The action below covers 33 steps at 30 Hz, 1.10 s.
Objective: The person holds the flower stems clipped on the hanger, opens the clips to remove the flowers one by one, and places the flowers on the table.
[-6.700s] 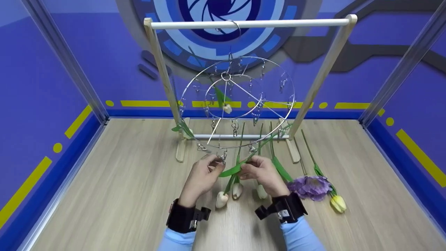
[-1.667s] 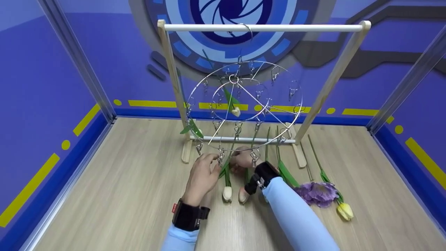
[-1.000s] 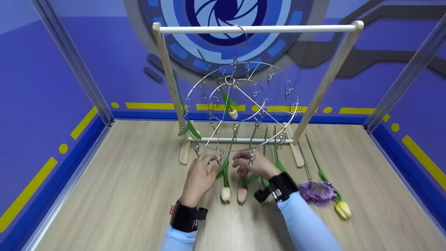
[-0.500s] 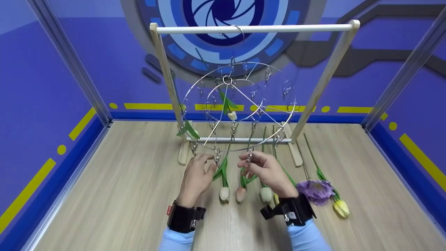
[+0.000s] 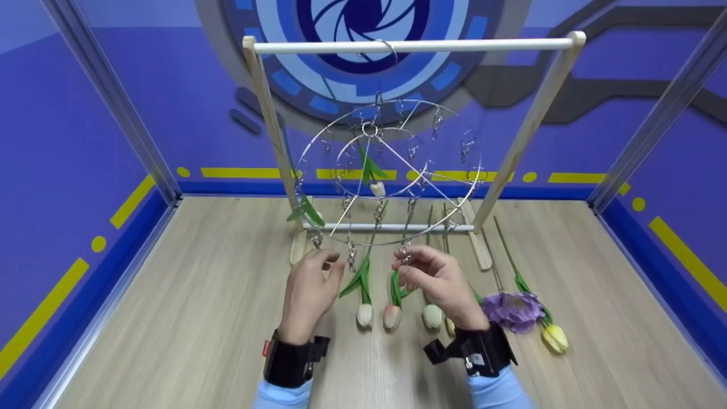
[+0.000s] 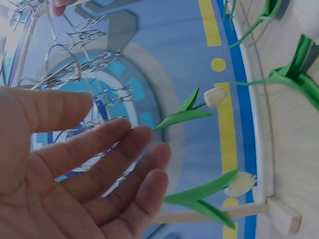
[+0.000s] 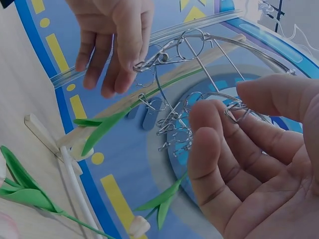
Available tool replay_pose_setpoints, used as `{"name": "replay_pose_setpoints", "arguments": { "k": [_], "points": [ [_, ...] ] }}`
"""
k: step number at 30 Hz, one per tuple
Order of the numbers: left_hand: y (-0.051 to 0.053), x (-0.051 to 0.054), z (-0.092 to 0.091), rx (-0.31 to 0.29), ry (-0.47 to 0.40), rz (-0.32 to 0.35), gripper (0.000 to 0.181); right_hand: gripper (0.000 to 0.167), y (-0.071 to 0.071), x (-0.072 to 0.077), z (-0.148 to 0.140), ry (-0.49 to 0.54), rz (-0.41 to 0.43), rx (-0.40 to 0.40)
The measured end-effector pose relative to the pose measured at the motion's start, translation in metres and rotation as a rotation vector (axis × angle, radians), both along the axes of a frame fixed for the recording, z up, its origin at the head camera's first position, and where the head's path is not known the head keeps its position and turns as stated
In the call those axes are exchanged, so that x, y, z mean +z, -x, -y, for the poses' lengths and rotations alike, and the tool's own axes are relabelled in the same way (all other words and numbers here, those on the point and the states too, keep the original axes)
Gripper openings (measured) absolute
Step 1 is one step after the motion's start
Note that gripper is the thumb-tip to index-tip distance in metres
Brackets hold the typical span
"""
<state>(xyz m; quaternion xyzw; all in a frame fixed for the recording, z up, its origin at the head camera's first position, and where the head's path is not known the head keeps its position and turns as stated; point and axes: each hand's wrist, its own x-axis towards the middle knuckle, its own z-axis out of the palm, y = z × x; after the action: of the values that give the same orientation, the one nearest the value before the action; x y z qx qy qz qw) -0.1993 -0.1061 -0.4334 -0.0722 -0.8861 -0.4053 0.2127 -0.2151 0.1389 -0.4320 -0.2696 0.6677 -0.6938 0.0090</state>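
Hanging by its hook from the white top bar of a wooden stand, a round wire hanger is carrying metal clips on its outer and inner rings. A person is reaching both hands toward the front of it. The right hand is curling its thumb and fingers partway about the front right clip; whether they are pinching it I cannot tell. The left hand is holding nothing, its thumb standing away from its loosely bent fingers, and its thumb is lying just beside the front left clip.

Two tulips are already hanging with their blooms down: a small white tulip farther back, seen through the wire rings, and a leafy tulip by the stand's left post.

On the wooden table, more flowers are lying with their stems pointing toward the stand. From left to right, a cream tulip, a pinkish tulip and a pale tulip are resting in front of and between the hands. A partly hidden yellow bloom is peeking out beside the right wrist. Farther right, a ruffled purple flower is lying near a yellow tulip.
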Motion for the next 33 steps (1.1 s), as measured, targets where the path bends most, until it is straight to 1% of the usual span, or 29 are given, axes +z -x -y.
{"name": "replay_pose_setpoints", "arguments": {
  "k": [3, 7, 9, 10, 11, 12, 14, 16, 18, 20, 23, 27, 33],
  "points": [
    [-0.003, 0.006, 0.003, 0.088, -0.007, 0.009, 0.011, 0.025, 0.0, 0.0, -0.002, -0.002, -0.02, -0.013],
    [-0.005, 0.01, 0.006, 0.227, 0.0, 0.001, 0.018, 0.023, 0.001, -0.001, -0.003, 0.01, -0.026, -0.022],
    [-0.006, 0.01, 0.007, 0.267, -0.016, 0.004, 0.016, 0.023, 0.002, -0.001, -0.004, 0.018, -0.021, -0.026],
    [-0.005, 0.01, 0.007, 0.275, -0.033, 0.008, 0.013, 0.023, 0.002, -0.001, -0.004, 0.022, -0.017, -0.029],
    [-0.004, 0.01, 0.006, 0.269, -0.057, 0.008, 0.011, 0.022, 0.002, -0.001, -0.004, 0.024, -0.014, -0.032],
    [-0.003, 0.01, 0.006, 0.25, -0.089, 0.01, 0.017, 0.022, 0.002, -0.002, -0.004, 0.026, -0.01, -0.034],
    [-0.002, 0.009, 0.005, 0.189, -0.173, 0.014, 0.041, 0.022, 0.002, -0.002, -0.004, 0.023, -0.001, -0.039],
    [0.0, 0.008, 0.005, 0.12, -0.243, 0.0, 0.062, 0.023, 0.002, -0.002, -0.004, 0.015, 0.005, -0.039],
    [0.002, 0.007, 0.004, 0.067, -0.284, -0.018, 0.075, 0.024, 0.002, -0.003, -0.004, 0.002, 0.009, -0.038],
    [0.002, 0.006, 0.003, 0.033, -0.296, -0.042, 0.08, 0.024, 0.002, -0.003, -0.003, -0.011, 0.01, -0.037],
    [0.002, 0.006, 0.0, 0.012, -0.29, -0.08, 0.078, 0.023, 0.002, -0.003, -0.002, -0.03, 0.013, -0.038],
    [0.001, 0.007, -0.004, 0.003, -0.282, -0.128, 0.066, 0.021, 0.002, -0.004, 0.0, -0.063, 0.018, -0.042],
    [-0.002, 0.007, -0.013, -0.004, -0.247, -0.203, 0.051, 0.021, 0.003, -0.006, 0.003, -0.091, 0.03, -0.032]
  ]
}}
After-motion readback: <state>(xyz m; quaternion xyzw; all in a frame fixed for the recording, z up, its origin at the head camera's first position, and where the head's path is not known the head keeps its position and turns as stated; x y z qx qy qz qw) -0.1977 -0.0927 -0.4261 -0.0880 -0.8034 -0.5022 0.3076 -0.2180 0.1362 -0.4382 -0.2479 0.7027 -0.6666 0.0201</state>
